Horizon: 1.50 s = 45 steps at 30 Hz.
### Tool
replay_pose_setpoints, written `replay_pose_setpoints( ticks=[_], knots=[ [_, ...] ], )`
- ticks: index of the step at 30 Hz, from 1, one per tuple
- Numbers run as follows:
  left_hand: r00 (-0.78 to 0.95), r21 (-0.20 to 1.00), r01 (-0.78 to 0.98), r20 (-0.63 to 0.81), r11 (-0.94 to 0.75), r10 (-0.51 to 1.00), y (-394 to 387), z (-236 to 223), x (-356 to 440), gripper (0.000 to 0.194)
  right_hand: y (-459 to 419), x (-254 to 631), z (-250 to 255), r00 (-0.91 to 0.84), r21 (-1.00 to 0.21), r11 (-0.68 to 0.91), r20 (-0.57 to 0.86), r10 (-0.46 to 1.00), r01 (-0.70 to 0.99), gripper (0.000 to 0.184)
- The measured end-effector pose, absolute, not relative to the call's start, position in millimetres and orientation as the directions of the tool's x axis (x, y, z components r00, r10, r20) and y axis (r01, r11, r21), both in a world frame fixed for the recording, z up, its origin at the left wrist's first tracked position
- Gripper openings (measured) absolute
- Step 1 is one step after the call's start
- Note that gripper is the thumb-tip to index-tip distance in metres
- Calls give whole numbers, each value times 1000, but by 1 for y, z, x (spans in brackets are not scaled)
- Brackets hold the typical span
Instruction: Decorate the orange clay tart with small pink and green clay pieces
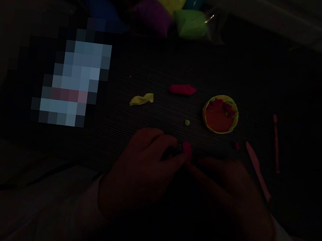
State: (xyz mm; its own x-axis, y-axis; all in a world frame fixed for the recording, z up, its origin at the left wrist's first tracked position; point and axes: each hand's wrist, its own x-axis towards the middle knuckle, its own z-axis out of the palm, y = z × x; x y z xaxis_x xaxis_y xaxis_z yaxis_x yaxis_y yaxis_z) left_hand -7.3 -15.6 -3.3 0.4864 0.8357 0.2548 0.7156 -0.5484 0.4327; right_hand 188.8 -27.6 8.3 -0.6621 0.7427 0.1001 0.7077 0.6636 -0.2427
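Observation:
In the dim head view, a small flattened piece of pink clay (187, 148) stands up between my fingertips. My left hand (147, 161) is closed, its thumb and fingers pinching the clay from the left. From the right, my right hand (229, 187) reaches in with its fingertips against the clay's lower end. Just beyond the hands lies a tiny green clay bit (187, 122). A round clay dish (237, 116) with a yellow rim and orange-red middle sits farther back, with red and green clay pieces along its inner far edge.
A larger pink clay lump (182, 89) and a yellow clay strip (142, 100) lie on the dark table. Right of the dish are a small dark red bit (236, 145), a pink clay knife (257, 170) and a thin stick tool (276, 144). Bagged coloured clay (190, 23) lines the back; a blurred-out bright screen stands left.

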Motion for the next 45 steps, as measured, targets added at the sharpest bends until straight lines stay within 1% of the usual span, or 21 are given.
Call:
replay_pose_setpoints(
  ticks=[7, 12, 18, 21, 24, 29, 38, 45],
  knots=[
    [485, 474, 703, 224, -530, 845, -16, -2, -8, 27, -24, 188, 8, -671, -214, 672, 92, 736, 708, 31],
    [475, 471, 708, 233, -526, 848, -15, -1, -8, 28, -24, 187, 8, -671, -194, 669, 67, 738, 717, 33],
    [467, 455, 726, 222, -515, 856, -16, -4, -7, 28, -26, 193, 10, -675, -251, 670, 81, 734, 698, 34],
    [471, 458, 722, 225, -519, 853, -16, -4, -6, 28, -29, 195, 11, -682, -262, 672, 65, 728, 692, 34],
    [474, 461, 720, 221, -520, 852, -16, -3, -6, 27, -30, 195, 12, -695, -246, 681, 37, 718, 690, 34],
    [470, 468, 717, 224, -517, 854, -16, -3, -6, 27, -25, 192, 12, -693, -201, 690, 65, 718, 696, 34],
    [467, 478, 713, 221, -513, 856, -16, -2, -6, 29, -21, 187, 13, -685, -177, 686, 75, 724, 706, 31],
    [414, 417, 782, 207, -463, 886, -15, -4, -3, 31, -21, 187, 12, -685, -171, 682, 51, 727, 711, 34]
  ],
)
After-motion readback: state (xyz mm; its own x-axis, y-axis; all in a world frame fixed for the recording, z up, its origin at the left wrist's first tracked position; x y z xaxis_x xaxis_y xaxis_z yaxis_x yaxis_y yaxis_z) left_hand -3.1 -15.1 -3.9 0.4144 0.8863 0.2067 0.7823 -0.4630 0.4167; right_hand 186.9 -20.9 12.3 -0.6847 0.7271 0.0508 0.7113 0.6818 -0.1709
